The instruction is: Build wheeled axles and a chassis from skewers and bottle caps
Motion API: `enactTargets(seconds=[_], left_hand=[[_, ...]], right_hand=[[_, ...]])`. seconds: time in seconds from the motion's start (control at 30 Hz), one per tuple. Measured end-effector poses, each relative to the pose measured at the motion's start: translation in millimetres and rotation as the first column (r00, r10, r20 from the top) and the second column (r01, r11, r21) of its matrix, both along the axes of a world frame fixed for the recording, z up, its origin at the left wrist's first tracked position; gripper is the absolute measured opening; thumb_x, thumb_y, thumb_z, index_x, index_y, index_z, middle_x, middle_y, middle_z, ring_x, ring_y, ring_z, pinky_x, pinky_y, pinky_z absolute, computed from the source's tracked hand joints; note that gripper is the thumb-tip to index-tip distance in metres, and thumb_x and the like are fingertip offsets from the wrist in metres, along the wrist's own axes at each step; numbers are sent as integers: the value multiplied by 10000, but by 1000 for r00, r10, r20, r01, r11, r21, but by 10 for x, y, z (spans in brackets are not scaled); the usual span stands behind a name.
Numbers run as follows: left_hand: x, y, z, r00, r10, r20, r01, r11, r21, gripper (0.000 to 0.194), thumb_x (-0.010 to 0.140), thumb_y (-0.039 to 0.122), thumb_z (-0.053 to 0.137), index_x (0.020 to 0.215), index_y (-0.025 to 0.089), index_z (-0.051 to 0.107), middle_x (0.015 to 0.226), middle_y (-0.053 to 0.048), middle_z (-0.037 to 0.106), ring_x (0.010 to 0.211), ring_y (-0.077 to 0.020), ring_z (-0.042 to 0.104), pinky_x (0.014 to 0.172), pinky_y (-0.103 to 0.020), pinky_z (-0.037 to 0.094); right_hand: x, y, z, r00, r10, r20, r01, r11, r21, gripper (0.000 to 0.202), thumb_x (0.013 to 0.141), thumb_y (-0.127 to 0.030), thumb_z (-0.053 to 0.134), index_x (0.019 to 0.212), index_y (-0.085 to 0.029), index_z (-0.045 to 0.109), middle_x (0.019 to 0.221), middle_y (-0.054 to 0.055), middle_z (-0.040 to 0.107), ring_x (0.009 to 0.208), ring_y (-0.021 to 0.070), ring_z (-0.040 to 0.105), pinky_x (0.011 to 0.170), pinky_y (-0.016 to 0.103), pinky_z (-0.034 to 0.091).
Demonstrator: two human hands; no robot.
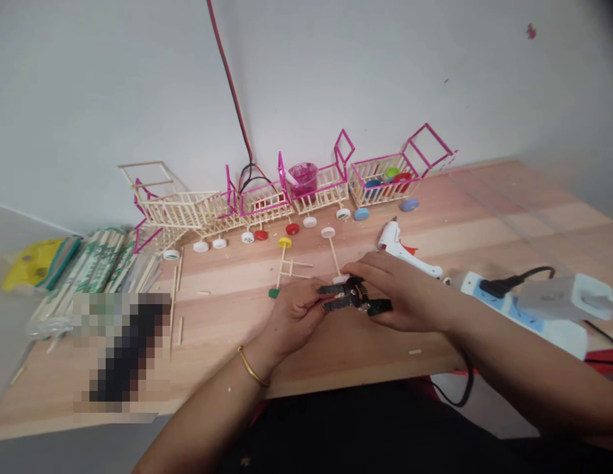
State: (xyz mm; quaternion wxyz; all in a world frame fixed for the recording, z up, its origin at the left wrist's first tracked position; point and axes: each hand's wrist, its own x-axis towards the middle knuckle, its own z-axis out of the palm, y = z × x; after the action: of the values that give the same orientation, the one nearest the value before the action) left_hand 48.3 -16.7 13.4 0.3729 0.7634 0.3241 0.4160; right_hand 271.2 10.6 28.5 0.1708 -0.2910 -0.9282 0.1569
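Observation:
Black pliers with a round middle joint (354, 292) are held low over the wooden table. My left hand (299, 308) is closed, its fingertips around the left end of the pliers. At their right side my right hand (402, 289) is closed too, fingers on top and thumb below. Just behind the pliers lies a stick axle (334, 253) with white caps at its ends. Left of it is a small stick frame (288, 266) with a yellow cap and a green cap.
Stick carts (187, 210) with cap wheels line the wall. A white glue gun (402, 250) and a power strip (513, 313) lie at right. Bagged sticks (91, 266) and a yellow bag (37, 263) are at left. The table's front edge (365, 388) is near me.

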Motion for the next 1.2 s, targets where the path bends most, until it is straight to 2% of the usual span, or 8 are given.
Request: enactTargets(seconds=[0.17, 0.3, 0.4, 0.53, 0.8, 1.0, 1.2], left_hand=[[-8, -4, 25, 1000, -1, -14, 2, 999, 40, 166, 877, 174, 510, 844, 173, 672, 752, -29, 657, 716, -113, 602, 669, -224, 470], [-21, -5, 53, 1000, 6, 13, -6, 999, 38, 139, 866, 185, 540, 796, 158, 656, 761, -37, 664, 733, -120, 614, 685, -228, 477], [-24, -3, 49, 1000, 10, 20, -11, 1000, 19, 154, 868, 186, 534, 776, 156, 654, 755, -33, 658, 711, -112, 604, 665, -219, 473], [-15, 3, 3, 999, 20, 44, -21, 1000, 11, 156, 881, 178, 510, 862, 171, 665, 780, -30, 659, 710, -105, 593, 651, -218, 474], [-32, 16, -7, 999, -48, -17, 48, 999, -19, 191, 896, 164, 481, 933, 188, 667, 819, -30, 643, 758, -110, 589, 694, -234, 469], [-22, 18, -44, 998, -66, 19, 66, 998, -5, 202, 888, 166, 502, 1006, 209, 660, 933, -50, 675, 864, -130, 626, 763, -260, 489], [-7, 9, -85, 998, -54, 26, 54, 999, -7, 195, 887, 164, 505, 991, 216, 661, 839, -25, 654, 768, -110, 599, 698, -239, 472]], right_hand=[[13, -1, -57, 1000, -7, -10, 7, 1000, 12, 584, 668, -168, 587, 1227, -145, 422, 1065, 134, 583, 964, 263, 533, 841, 417, 439], [2, -9, -90, 999, -41, -18, 40, 998, -52, 532, 696, -168, 576, 1205, -193, 424, 1058, 105, 603, 941, 240, 560, 776, 372, 467], [-38, -12, -56, 998, -57, -23, 56, 997, -61, 581, 675, -184, 594, 1226, -186, 411, 1091, 110, 589, 988, 254, 543, 810, 392, 459], [-88, -13, 26, 999, -43, -21, 43, 998, -38, 625, 630, -183, 608, 1224, -150, 413, 1104, 123, 565, 1019, 269, 508, 887, 431, 414], [-27, 2, 31, 998, 9, -67, -13, 998, -59, 663, 610, -187, 609, 1241, -165, 409, 1097, 123, 564, 1000, 269, 518, 878, 433, 400], [-22, 8, 58, 996, 7, -86, -11, 999, -48, 640, 620, -178, 590, 1232, -162, 404, 1083, 118, 572, 989, 259, 521, 862, 421, 405], [-24, 2, 29, 999, 8, -42, -10, 999, -33, 634, 620, -195, 603, 1224, -155, 414, 1088, 127, 566, 982, 269, 519, 862, 426, 398]])
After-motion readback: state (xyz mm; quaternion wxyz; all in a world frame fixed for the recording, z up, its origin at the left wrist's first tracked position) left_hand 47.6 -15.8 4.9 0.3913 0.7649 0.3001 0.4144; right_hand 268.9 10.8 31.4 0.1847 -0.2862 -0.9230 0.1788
